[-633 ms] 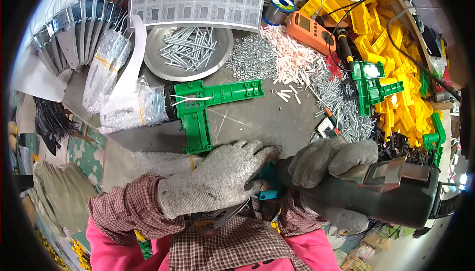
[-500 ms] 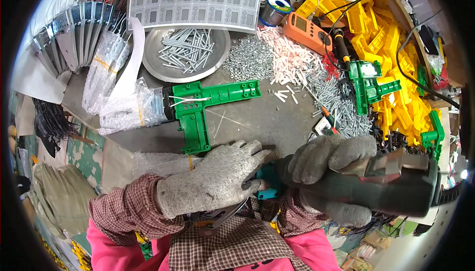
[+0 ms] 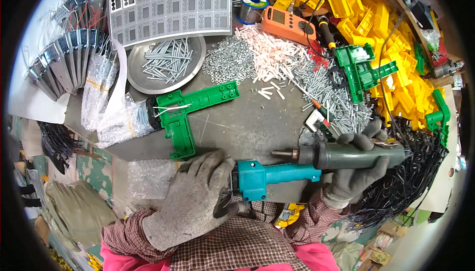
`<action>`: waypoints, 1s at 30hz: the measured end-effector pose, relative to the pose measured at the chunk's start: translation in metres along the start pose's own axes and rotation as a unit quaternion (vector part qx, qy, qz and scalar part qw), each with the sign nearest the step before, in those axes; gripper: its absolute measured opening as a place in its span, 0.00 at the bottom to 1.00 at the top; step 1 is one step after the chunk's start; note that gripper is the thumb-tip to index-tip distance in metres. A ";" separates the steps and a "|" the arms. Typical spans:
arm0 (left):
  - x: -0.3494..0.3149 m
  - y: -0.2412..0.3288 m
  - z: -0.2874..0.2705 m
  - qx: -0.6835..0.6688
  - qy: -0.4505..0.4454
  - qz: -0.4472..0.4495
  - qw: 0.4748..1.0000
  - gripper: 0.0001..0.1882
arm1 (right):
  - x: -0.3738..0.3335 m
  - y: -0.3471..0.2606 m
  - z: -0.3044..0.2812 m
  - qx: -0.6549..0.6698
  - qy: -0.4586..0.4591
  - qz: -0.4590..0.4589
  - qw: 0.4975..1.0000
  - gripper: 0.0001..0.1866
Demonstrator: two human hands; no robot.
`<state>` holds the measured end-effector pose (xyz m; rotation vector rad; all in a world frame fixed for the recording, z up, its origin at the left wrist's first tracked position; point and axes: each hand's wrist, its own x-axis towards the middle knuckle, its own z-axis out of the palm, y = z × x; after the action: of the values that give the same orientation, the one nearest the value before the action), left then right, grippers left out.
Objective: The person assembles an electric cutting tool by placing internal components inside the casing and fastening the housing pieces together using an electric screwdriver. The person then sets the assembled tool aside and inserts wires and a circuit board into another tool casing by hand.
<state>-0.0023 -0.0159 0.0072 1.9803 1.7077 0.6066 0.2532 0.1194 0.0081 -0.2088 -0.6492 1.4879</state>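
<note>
Both of my hands wear grey work gloves. My left hand point(image 3: 190, 197) is closed round the left end of a teal plastic tool housing point(image 3: 255, 179), just above my lap; a dark part under my fingers is mostly hidden. In my right hand point(image 3: 358, 174) lies a dark green power screwdriver point(image 3: 358, 156), level, its bit point(image 3: 283, 153) pointing left above the teal handle and apart from the screw bosses. On the bench to the left, a T-shaped green housing half point(image 3: 183, 127) lies with white wires across it, joined to a bubble-wrapped part point(image 3: 126, 122).
A metal dish point(image 3: 198, 73) of long screws stands at the back beside heaps of nuts point(image 3: 228, 58), pinkish sleeves point(image 3: 277, 51) and screws point(image 3: 331, 90). An orange meter point(image 3: 289, 25), more green housings point(image 3: 357, 73) and piled yellow housings point(image 3: 391, 63) stretch right. Black cables point(image 3: 396, 187) hang at right.
The screwdriver has swung up and back to the right, baring the teal housing. My left hand has moved left and slightly down with the housing. The view has shifted too.
</note>
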 end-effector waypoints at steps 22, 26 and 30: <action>-0.015 -0.008 0.018 0.015 -0.025 0.011 1.000 0.44 | -0.034 0.003 -0.016 0.136 0.164 0.093 0.973 0.22; -0.015 -0.010 0.021 -0.002 0.013 0.026 1.000 0.47 | -0.033 -0.004 -0.018 0.092 0.160 0.023 0.983 0.23; -0.014 -0.008 0.020 0.022 0.010 0.024 0.999 0.48 | -0.032 0.000 -0.020 0.070 0.157 0.029 0.985 0.23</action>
<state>0.0019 -0.0297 -0.0141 2.0575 1.7034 0.6131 0.2647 0.0935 -0.0171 -0.3489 -0.2857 1.5087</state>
